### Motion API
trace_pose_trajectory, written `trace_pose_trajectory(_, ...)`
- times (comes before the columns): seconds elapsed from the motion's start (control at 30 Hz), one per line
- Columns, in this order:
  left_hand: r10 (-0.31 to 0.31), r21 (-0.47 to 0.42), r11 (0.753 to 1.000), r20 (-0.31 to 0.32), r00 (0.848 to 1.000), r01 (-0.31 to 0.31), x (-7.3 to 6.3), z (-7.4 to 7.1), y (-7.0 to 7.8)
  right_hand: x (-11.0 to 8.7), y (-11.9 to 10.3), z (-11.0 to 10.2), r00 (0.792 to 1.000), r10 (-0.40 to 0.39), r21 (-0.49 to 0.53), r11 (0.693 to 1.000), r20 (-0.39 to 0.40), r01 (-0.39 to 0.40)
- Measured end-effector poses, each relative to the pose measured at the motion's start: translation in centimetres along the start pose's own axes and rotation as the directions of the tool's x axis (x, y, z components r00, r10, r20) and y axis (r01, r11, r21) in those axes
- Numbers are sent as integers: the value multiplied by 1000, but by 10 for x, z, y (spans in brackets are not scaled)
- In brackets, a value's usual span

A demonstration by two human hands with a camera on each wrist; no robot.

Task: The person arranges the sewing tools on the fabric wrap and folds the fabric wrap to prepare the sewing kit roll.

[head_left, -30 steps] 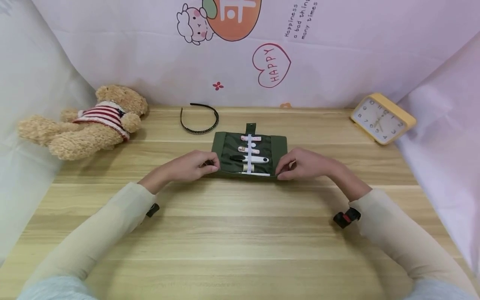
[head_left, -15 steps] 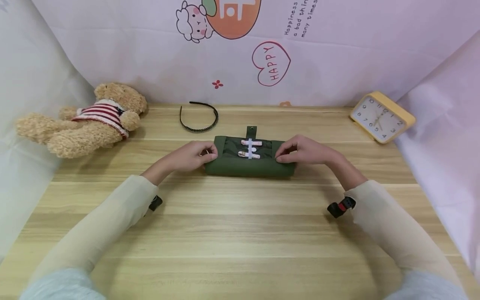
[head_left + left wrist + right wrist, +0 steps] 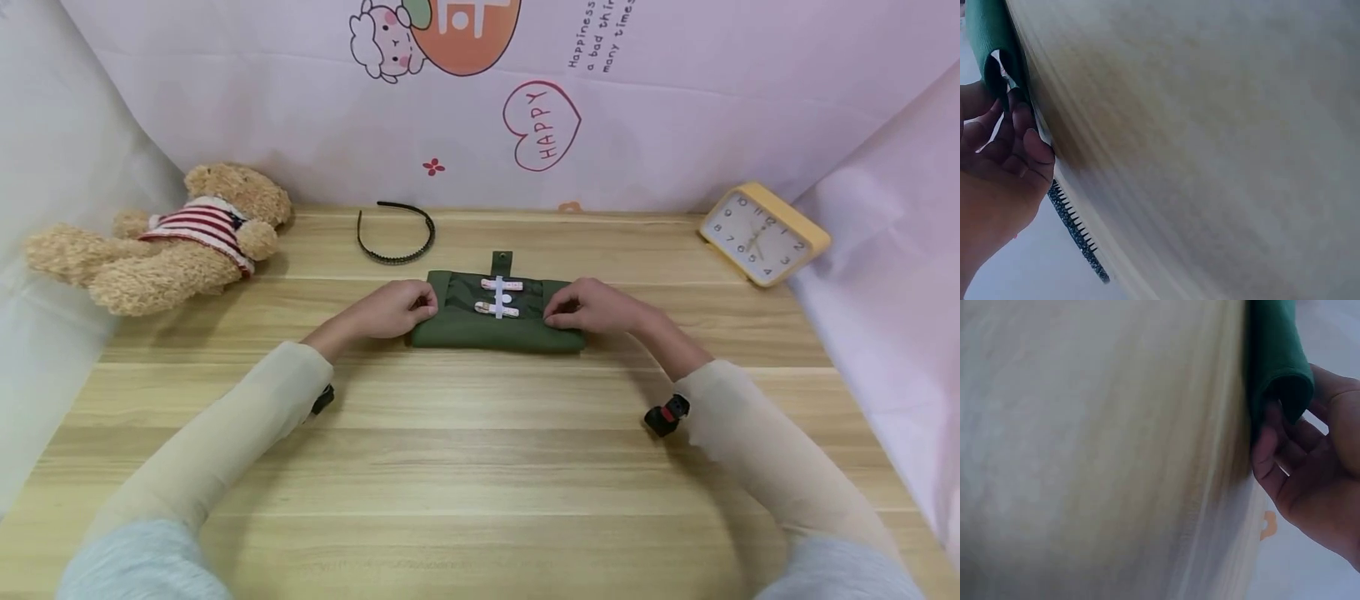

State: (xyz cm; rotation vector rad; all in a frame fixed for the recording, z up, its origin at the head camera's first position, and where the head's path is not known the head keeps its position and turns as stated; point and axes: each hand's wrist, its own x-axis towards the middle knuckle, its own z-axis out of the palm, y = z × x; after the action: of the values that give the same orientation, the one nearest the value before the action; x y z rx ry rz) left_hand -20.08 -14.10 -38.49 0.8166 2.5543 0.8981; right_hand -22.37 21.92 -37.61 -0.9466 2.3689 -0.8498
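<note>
A dark green fabric roll-up pouch (image 3: pixel 495 336) lies in the middle of the table, its near part folded over toward the back. Two small pinkish items (image 3: pixel 501 285) show under a white elastic strap on the unfolded part. A snap tab (image 3: pixel 502 263) sticks out at the far edge. My left hand (image 3: pixel 395 309) pinches the folded flap at its left end; in the left wrist view the fold (image 3: pixel 997 53) curls over as a loop between thumb and fingers. My right hand (image 3: pixel 592 306) pinches the right end, with fingers inside the curled fold (image 3: pixel 1282 369).
A black toothed headband (image 3: pixel 397 257) lies behind the pouch, to the left. A teddy bear (image 3: pixel 187 242) in a striped shirt lies at the back left. At the back right stands a yellow alarm clock (image 3: pixel 763 237). A printed white cloth (image 3: pixel 660 125) hangs behind the wooden table (image 3: pixel 480 467).
The near edge of the pouch has been lifted and folded away from me, covering the black-and-white tool and the lower items. Both hands moved with it, then shifted only slightly.
</note>
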Motion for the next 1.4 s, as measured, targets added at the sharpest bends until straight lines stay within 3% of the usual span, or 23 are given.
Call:
trace_pose_trajectory(0.23,-2,28,1000,6,1000,2,2,-2,3,3,-1,2,1000,4,-26,1000,10,-4)
trace_pose_trajectory(0.4,107,42,993,-13,994,-107,3,-2,8,2,0,2,1000,10,-14,1000,4,-10)
trace_pose_trajectory(0.53,287,179,941,26,957,-287,3,5,18,2,-3,4,999,38,-28,999,-4,-38)
trace_pose_trajectory(0.63,354,254,897,73,932,-361,3,11,26,3,-9,6,998,61,-80,995,-22,-63)
trace_pose_trajectory(0.73,339,268,897,95,936,-352,5,13,31,4,-18,7,997,52,-158,986,-54,-60)
trace_pose_trajectory(0.83,311,264,907,110,944,-329,8,13,32,5,-29,8,997,-13,-212,977,-75,-3)
trace_pose_trajectory(1.07,279,239,922,136,951,-305,12,14,32,8,-57,15,983,-158,-222,966,-90,134)
trace_pose_trajectory(1.23,257,220,935,119,959,-278,15,16,33,12,-65,25,987,-151,-240,962,-59,133)
trace_pose_trajectory(1.4,279,208,934,85,956,-291,20,20,35,17,-62,33,991,-111,-262,961,-73,89)
